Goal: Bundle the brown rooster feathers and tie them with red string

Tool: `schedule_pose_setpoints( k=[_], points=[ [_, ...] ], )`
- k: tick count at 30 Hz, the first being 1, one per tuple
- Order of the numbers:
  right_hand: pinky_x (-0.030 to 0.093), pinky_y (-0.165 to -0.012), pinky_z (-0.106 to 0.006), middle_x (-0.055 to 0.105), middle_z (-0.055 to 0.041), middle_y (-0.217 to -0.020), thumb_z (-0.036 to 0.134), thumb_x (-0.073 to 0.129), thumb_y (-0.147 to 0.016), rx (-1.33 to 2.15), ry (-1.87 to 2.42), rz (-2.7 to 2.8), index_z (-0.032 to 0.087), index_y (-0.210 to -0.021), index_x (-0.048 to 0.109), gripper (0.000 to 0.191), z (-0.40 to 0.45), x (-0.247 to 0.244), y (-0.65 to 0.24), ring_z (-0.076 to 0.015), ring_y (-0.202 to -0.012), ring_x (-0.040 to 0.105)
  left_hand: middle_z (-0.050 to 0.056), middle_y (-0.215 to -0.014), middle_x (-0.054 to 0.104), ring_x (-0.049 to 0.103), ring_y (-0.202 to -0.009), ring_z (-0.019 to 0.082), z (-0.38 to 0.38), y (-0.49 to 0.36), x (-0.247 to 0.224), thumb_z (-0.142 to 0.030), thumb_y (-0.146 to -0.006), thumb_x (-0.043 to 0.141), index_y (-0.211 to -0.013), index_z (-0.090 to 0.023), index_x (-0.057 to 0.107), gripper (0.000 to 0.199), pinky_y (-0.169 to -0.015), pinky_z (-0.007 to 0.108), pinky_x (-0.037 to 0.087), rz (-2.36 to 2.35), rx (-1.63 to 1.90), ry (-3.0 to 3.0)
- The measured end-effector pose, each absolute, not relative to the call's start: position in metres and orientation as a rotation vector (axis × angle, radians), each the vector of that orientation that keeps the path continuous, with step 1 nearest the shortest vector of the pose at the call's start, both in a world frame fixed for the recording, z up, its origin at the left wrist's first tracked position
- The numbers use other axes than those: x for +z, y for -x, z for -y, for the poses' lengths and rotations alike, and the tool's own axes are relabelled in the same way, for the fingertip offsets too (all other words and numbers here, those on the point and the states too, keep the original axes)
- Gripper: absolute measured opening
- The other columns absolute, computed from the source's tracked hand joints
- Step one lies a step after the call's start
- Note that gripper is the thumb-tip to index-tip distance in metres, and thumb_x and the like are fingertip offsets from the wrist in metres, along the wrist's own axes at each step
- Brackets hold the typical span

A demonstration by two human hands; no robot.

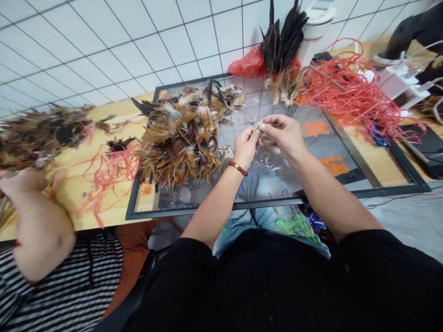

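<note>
My left hand (pixel 245 146), with a beaded bracelet on its wrist, and my right hand (pixel 284 134) meet fingertip to fingertip above a framed glass panel (pixel 221 203). Both are closed in a pinch. Something small and pale shows between the fingertips, too small to name. Close to my left hand, a large pile of brown feathers (pixel 183 138) spreads over the glass. A few loose feathers (pixel 270 146) lie beneath my hands, partly hidden by them.
Black feathers (pixel 282 44) stand by a red plastic bag (pixel 247 63) at the back. Tangled pink-red string (pixel 360 92) lies right, near white chargers (pixel 401 85). More string (pixel 112 166) lies left. A co-worker's arm (pixel 41 226) rests beside another feather heap (pixel 41 131).
</note>
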State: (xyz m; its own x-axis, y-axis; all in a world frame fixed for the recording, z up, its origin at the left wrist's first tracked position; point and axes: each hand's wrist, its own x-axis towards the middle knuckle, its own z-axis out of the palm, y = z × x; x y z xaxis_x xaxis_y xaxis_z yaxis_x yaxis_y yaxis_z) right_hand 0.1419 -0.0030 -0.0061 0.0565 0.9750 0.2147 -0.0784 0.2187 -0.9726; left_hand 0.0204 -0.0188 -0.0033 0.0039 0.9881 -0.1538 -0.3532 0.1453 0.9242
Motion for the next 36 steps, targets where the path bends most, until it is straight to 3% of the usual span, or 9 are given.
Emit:
schedule_pose_setpoints(
  k=[7, 13, 16, 20, 23, 26, 31, 36],
  points=[
    [0.056, -0.061, -0.032, 0.067, 0.0001, -0.068, 0.050, 0.091, -0.067, 1.045, 1.027, 1.226, 0.021, -0.073, 0.070, 0.036, 0.000, -0.004, -0.147, -0.0148, -0.062, 0.062, -0.005, -0.058, 0.054, 0.050, -0.053, 0.004, 0.020, -0.017, -0.002, -0.026, -0.089, 0.076, -0.071, -0.016, 0.064, 0.024, -0.059, 0.018, 0.044, -0.896, 1.108, -0.865],
    [0.055, -0.076, -0.036, 0.068, -0.0010, -0.076, 0.045, 0.076, -0.085, 0.490, 1.233, 1.210, 0.021, -0.078, 0.070, 0.025, -0.022, -0.006, -0.191, -0.0173, -0.075, 0.065, -0.006, -0.060, 0.056, 0.051, -0.053, 0.003, 0.017, -0.016, -0.005, -0.029, -0.092, 0.073, -0.076, -0.017, 0.065, 0.022, -0.058, 0.016, 0.044, -0.944, 1.181, -0.814],
    [0.054, -0.077, -0.040, 0.067, -0.0034, -0.076, 0.042, 0.069, -0.089, 0.387, 1.476, 1.292, 0.020, -0.081, 0.071, 0.023, -0.027, -0.010, -0.210, -0.0212, -0.077, 0.066, -0.006, -0.059, 0.054, 0.051, -0.052, 0.003, 0.014, -0.016, -0.006, -0.032, -0.093, 0.072, -0.078, -0.017, 0.064, 0.023, -0.055, 0.015, 0.043, -0.998, 1.265, -0.717],
    [0.053, -0.085, -0.047, 0.070, -0.0087, -0.082, 0.040, 0.075, -0.082, 0.263, 1.669, 1.521, 0.019, -0.082, 0.073, 0.020, -0.026, -0.028, -0.206, -0.0285, -0.088, 0.067, -0.007, -0.060, 0.053, 0.048, -0.051, 0.003, 0.009, -0.014, -0.007, -0.034, -0.094, 0.071, -0.077, -0.017, 0.062, 0.025, -0.054, 0.015, 0.040, -1.051, 1.370, -0.656],
    [0.051, -0.089, -0.051, 0.068, -0.0114, -0.081, 0.034, 0.079, -0.077, 0.214, 1.694, 1.606, 0.021, -0.070, 0.069, 0.018, -0.027, -0.045, -0.199, -0.0310, -0.090, 0.065, -0.007, -0.061, 0.052, 0.047, -0.051, 0.003, 0.007, -0.013, -0.007, -0.033, -0.094, 0.070, -0.076, -0.017, 0.062, 0.025, -0.055, 0.016, 0.040, -1.078, 1.393, -0.644],
    [0.051, -0.085, -0.047, 0.065, -0.0101, -0.075, 0.032, 0.077, -0.079, 0.259, 1.623, 1.608, 0.022, -0.062, 0.062, 0.025, -0.030, -0.049, -0.196, -0.0277, -0.083, 0.063, -0.006, -0.060, 0.051, 0.048, -0.051, 0.004, 0.008, -0.014, -0.005, -0.029, -0.095, 0.068, -0.076, -0.017, 0.063, 0.023, -0.056, 0.017, 0.041, -1.102, 1.380, -0.637],
    [0.047, -0.070, -0.033, 0.063, -0.0013, -0.071, 0.046, 0.074, -0.083, 0.588, 1.287, 1.567, 0.022, -0.075, 0.063, 0.027, -0.020, -0.029, -0.174, -0.0169, -0.068, 0.054, -0.003, -0.066, 0.061, 0.060, -0.061, 0.007, 0.011, -0.016, -0.004, -0.021, -0.099, 0.060, -0.077, -0.016, 0.063, 0.023, -0.064, 0.019, 0.047, -1.068, 1.331, -0.623],
    [0.045, -0.066, -0.030, 0.064, 0.0001, -0.070, 0.053, 0.074, -0.083, 0.828, 1.100, 1.569, 0.022, -0.076, 0.062, 0.034, 0.002, -0.018, -0.141, -0.0149, -0.065, 0.055, -0.003, -0.071, 0.067, 0.063, -0.069, 0.007, 0.011, -0.017, -0.009, -0.015, -0.095, 0.062, -0.076, -0.015, 0.067, 0.019, -0.076, 0.020, 0.050, -1.025, 1.367, -0.635]
  ],
)
